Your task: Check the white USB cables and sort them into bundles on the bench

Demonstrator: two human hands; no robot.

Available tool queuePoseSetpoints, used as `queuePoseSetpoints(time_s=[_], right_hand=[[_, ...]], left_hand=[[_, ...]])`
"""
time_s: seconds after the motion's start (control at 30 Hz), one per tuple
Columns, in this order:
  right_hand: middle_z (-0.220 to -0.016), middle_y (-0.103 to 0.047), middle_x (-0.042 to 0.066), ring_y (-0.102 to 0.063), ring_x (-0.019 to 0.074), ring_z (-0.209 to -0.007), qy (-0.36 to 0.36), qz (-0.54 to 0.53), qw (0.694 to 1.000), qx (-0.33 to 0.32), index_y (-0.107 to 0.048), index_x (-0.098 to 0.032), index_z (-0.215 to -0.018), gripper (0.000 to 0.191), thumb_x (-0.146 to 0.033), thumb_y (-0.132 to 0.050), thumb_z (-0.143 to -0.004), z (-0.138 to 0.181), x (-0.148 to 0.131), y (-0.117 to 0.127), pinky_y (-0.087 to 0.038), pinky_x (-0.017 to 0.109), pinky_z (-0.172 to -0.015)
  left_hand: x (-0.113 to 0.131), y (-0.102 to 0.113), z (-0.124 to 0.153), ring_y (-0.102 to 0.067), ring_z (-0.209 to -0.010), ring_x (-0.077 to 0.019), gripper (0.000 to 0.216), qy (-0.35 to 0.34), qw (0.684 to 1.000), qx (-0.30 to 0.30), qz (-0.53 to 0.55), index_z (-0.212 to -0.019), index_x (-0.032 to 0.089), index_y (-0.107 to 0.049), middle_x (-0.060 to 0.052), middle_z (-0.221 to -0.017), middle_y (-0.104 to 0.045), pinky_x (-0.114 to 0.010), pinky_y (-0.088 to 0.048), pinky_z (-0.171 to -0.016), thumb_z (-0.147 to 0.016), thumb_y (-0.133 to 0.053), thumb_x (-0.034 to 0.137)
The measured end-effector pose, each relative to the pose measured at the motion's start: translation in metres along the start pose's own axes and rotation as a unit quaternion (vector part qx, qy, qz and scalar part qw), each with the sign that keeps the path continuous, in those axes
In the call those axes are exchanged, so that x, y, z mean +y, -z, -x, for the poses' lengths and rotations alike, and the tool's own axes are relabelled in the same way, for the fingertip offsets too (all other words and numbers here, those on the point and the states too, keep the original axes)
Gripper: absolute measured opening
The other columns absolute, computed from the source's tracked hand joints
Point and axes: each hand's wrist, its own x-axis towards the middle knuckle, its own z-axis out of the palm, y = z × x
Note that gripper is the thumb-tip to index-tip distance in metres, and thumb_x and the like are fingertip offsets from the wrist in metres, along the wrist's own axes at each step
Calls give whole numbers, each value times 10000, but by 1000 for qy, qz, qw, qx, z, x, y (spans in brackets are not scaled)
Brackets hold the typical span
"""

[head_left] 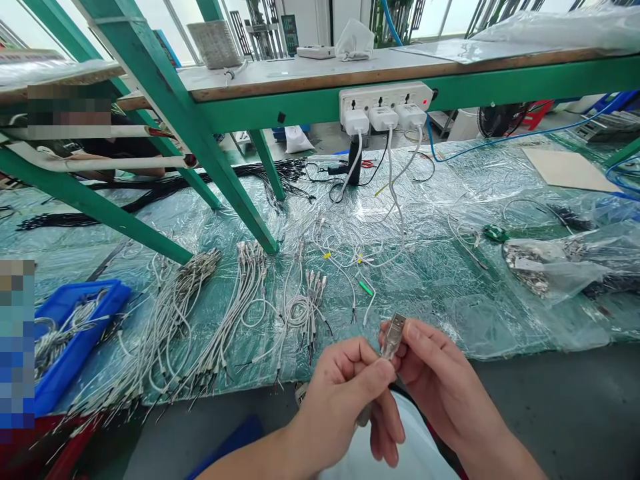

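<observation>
Between my two hands, near the front edge of the bench, is a USB plug (pixel 393 335) with a metal shell, tilted with its open end up. My left hand (pixel 350 393) pinches its lower end between thumb and curled fingers. The thumb and fingers of my right hand (pixel 440 380) close on the metal shell from the other side. Any cable behind the plug is mostly hidden by my left hand. Just beyond my hands lie a coiled bunch of white cables (pixel 303 310) and a small green tool or stick (pixel 366 288).
Bundles of white cables (pixel 235 313) lie to the left, beside a blue bin (pixel 75 353) holding more. A power strip (pixel 385 97) with chargers hangs from the green shelf frame. At right rests a plastic bag of metal parts (pixel 545 267). Another person's arm (pixel 115 172) shows at far left.
</observation>
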Motion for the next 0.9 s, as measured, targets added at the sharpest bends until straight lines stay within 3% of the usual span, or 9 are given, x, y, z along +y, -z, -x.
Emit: queuePoseSetpoints(time_s=[0.57,0.7,0.8,0.9], right_hand=[[-690,-601,14,-544,106,-654,-13,6,1000,21,-658,-173,-698,273,-413,-668,-827,-1,2,3,-473,210,-654],[-775,-691,22,-598,114,-684,6,44,994,96,-712,-211,-764,215,-367,-824,-668,-3,6,5,-501,207,-666],[-828,-713,16,-596,101,-625,91,52,974,200,-720,-220,-747,290,-346,-887,-547,-13,-3,8,-511,195,-592],[-889,-691,-5,-589,93,-666,190,16,946,263,-708,-228,-761,273,-313,-874,-561,-35,-16,18,-521,172,-590]], left_hand=[[-4,4,-5,-541,-320,-105,262,-4,1000,4,-1,-754,157,-460,-28,-516,-662,-139,-399,-297,-891,-560,356],[-12,7,-8,-541,-334,-104,270,3,1000,13,-13,-808,172,-446,-9,-541,-646,-143,-397,-299,-890,-555,404],[-14,16,-1,-520,-357,-74,414,13,999,-20,-40,-1017,196,-452,-16,-710,-655,-143,-383,-322,-824,-607,529],[-6,39,23,-370,-388,-15,541,3,985,-13,-174,-1161,194,-511,36,-635,-534,-114,-289,-392,-788,-631,567]])
